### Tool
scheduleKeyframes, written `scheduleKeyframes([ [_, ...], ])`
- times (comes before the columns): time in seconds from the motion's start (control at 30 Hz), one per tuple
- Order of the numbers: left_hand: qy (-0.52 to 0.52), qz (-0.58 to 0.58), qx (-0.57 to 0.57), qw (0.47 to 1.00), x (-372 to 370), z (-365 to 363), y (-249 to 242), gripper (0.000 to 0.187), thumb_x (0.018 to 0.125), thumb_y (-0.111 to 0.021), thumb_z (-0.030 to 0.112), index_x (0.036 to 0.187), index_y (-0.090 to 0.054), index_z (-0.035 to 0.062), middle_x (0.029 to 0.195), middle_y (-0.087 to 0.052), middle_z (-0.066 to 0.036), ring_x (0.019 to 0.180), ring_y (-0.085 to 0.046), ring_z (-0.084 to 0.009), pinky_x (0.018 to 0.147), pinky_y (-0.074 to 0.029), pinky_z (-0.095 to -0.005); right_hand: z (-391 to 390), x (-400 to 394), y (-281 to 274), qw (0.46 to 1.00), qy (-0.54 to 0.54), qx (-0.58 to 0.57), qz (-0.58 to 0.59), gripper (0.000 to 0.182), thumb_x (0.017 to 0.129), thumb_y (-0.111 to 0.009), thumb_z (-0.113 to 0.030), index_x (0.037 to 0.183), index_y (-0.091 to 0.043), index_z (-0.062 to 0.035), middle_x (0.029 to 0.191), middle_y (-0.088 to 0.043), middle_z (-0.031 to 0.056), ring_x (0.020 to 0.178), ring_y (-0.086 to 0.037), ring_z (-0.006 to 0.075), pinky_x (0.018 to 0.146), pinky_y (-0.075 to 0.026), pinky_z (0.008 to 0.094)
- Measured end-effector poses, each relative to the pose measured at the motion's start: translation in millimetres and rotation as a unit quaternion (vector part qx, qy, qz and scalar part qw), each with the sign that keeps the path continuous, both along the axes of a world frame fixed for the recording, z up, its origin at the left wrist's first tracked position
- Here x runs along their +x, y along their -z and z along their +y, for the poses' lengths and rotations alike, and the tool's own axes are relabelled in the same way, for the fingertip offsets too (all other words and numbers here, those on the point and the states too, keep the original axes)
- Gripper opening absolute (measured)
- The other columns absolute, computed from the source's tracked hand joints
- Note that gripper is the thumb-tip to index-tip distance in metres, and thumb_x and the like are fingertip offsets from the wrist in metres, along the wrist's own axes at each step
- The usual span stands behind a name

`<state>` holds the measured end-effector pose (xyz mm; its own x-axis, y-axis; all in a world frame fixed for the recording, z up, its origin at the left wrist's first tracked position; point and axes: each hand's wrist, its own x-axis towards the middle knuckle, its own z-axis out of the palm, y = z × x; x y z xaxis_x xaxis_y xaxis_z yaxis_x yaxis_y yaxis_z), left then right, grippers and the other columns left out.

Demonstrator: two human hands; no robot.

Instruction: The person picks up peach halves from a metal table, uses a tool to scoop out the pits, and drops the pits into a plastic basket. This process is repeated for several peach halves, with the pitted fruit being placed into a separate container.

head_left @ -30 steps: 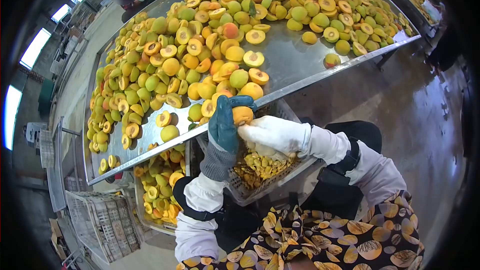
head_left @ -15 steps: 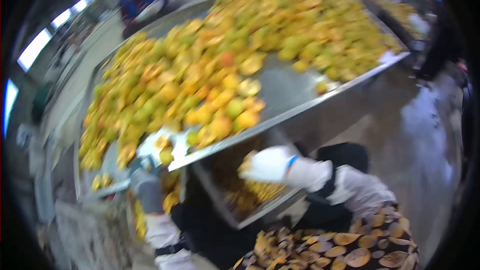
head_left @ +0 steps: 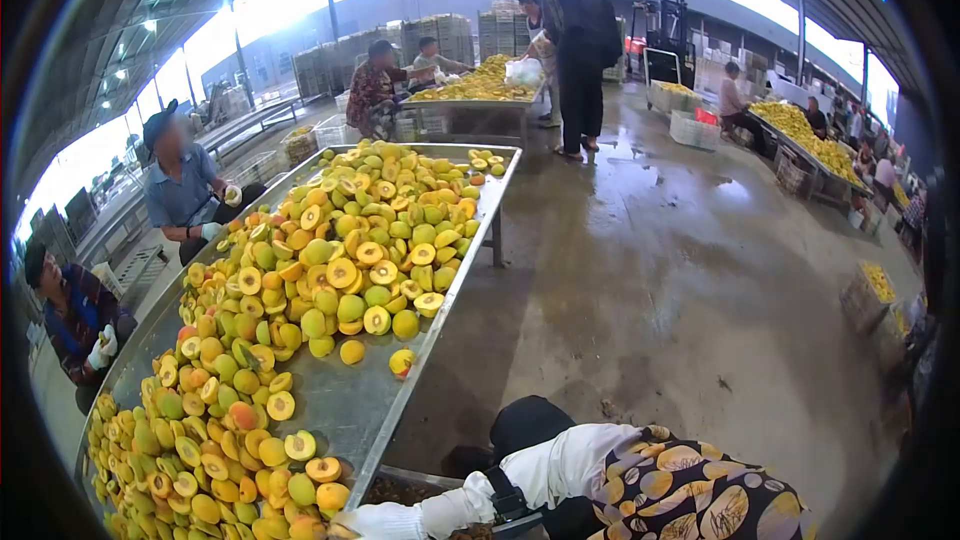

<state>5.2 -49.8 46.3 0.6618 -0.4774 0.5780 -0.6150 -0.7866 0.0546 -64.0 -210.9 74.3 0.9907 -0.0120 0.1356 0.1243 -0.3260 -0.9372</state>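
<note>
In a white glove, my right hand (head_left: 385, 521) reaches in at the bottom edge, close to the near rim of a metal table (head_left: 352, 395). Its fingers are mostly cut off by the frame, so their grip does not show. Beside it lie halved yellow peaches (head_left: 326, 469), part of a large heap of peaches (head_left: 341, 272), many cut open with the pit hollow or stone showing. My left hand is out of view. Below the table rim, a container (head_left: 415, 480) shows partly behind my forearm.
Across the table sit a person in a blue shirt (head_left: 178, 185) and a person in dark clothes (head_left: 75, 325), both gloved. Another fruit-covered table (head_left: 470, 90) stands behind, with a standing person (head_left: 582, 50) beside it. Wet concrete floor (head_left: 640, 280) extends right, toward more worktables and crates (head_left: 868, 295).
My view has swung up and to the right, showing more of the hall. My left hand has left the view. My right hand now appears lower, at the bottom edge.
</note>
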Motion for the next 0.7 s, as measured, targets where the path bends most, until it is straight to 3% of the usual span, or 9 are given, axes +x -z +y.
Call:
scheduleKeyframes([
  [0.23,0.014,-0.150,-0.065,0.986,-38.8,-29.9,-8.9,0.048,0.095,-0.064,0.021,0.135,-0.050,-0.0023,0.117,-0.063,-0.017,0.102,-0.064,-0.0272,0.089,-0.053,-0.0390,-2.9,29.4,3.9,0.920,0.012,0.370,0.128,0.054,0.089,-0.059,-0.064,0.099,-0.064,-0.0119,0.065,-0.057,0.0027,0.058,-0.059,0.0135,0.050,-0.045,0.0263],
  [0.27,0.008,-0.159,-0.072,0.985,-41.7,-34.2,-11.9,0.048,0.095,-0.064,0.020,0.135,-0.049,-0.0028,0.119,-0.063,-0.017,0.103,-0.064,-0.0275,0.091,-0.053,-0.0390,-12.8,13.4,-14.3,0.959,-0.011,0.215,0.183,0.044,0.091,-0.060,-0.050,0.076,-0.072,-0.0102,0.076,-0.071,0.0103,0.071,-0.068,0.0298,0.062,-0.051,0.0448],
  [0.37,-0.023,0.007,-0.059,0.998,-42.2,-25.2,5.4,0.049,0.099,-0.057,0.023,0.139,-0.047,-0.0027,0.129,-0.058,-0.021,0.115,-0.061,-0.0285,0.098,-0.051,-0.0383,2.0,25.9,24.0,0.949,0.005,0.265,0.171,0.054,0.089,-0.059,-0.066,0.101,-0.062,-0.0141,0.063,-0.054,0.0025,0.051,-0.055,0.0148,0.046,-0.044,0.0252],
  [0.47,0.052,0.124,-0.261,0.956,-12.0,-31.9,9.0,0.044,0.101,-0.053,0.029,0.135,-0.049,0.0008,0.126,-0.060,-0.017,0.111,-0.061,-0.0266,0.096,-0.051,-0.0380,-15.8,18.0,29.0,0.959,-0.066,-0.252,-0.111,0.032,0.098,-0.048,-0.043,0.114,-0.057,-0.0172,0.078,-0.062,0.0092,0.069,-0.064,0.0277,0.056,-0.052,0.0377],
  [0.5,0.080,0.155,-0.333,0.927,-2.7,-36.3,13.2,0.043,0.101,-0.052,0.031,0.133,-0.049,0.0019,0.125,-0.060,-0.016,0.110,-0.061,-0.0259,0.096,-0.051,-0.0379,-22.4,11.7,32.5,0.906,-0.035,-0.376,-0.192,0.027,0.100,-0.044,-0.035,0.118,-0.055,-0.0183,0.083,-0.065,0.0114,0.075,-0.067,0.0320,0.060,-0.055,0.0419],
  [0.57,0.160,0.253,-0.508,0.808,5.9,-43.1,16.1,0.041,0.103,-0.050,0.034,0.131,-0.051,0.0042,0.123,-0.061,-0.014,0.108,-0.061,-0.0247,0.094,-0.051,-0.0377,-28.8,5.9,10.0,0.948,-0.088,-0.276,-0.131,0.029,0.099,-0.046,-0.039,0.110,-0.060,-0.0148,0.085,-0.066,0.0117,0.077,-0.067,0.0343,0.066,-0.054,0.0446],
  [0.63,0.214,0.378,-0.666,0.607,7.8,-46.4,23.2,0.040,0.104,-0.048,0.038,0.128,-0.052,0.0065,0.121,-0.061,-0.012,0.105,-0.061,-0.0234,0.093,-0.051,-0.0376,-21.7,3.9,-8.5,0.977,-0.057,-0.191,0.077,0.041,0.099,-0.047,-0.049,0.113,-0.061,-0.0132,0.087,-0.070,0.0156,0.082,-0.069,0.0377,0.072,-0.054,0.0459],
  [0.67,0.207,0.456,-0.726,0.471,10.9,-41.5,23.6,0.043,0.104,-0.049,0.041,0.126,-0.053,0.0043,0.116,-0.064,-0.016,0.100,-0.063,-0.0280,0.090,-0.053,-0.0415,-19.8,3.3,-18.1,0.976,-0.042,-0.169,0.131,0.057,0.096,-0.047,-0.059,0.109,-0.062,-0.0056,0.094,-0.069,0.0284,0.093,-0.067,0.0443,0.079,-0.054,0.0502],
  [0.7,0.212,0.471,-0.748,0.417,8.1,-47.7,17.8,0.048,0.104,-0.048,0.045,0.125,-0.054,0.0025,0.112,-0.065,-0.017,0.095,-0.065,-0.0294,0.087,-0.055,-0.0430,-22.7,-3.0,-15.3,0.977,-0.011,-0.193,0.093,0.054,0.096,-0.051,-0.056,0.107,-0.062,-0.0048,0.085,-0.069,0.0255,0.083,-0.068,0.0436,0.074,-0.054,0.0496],
])
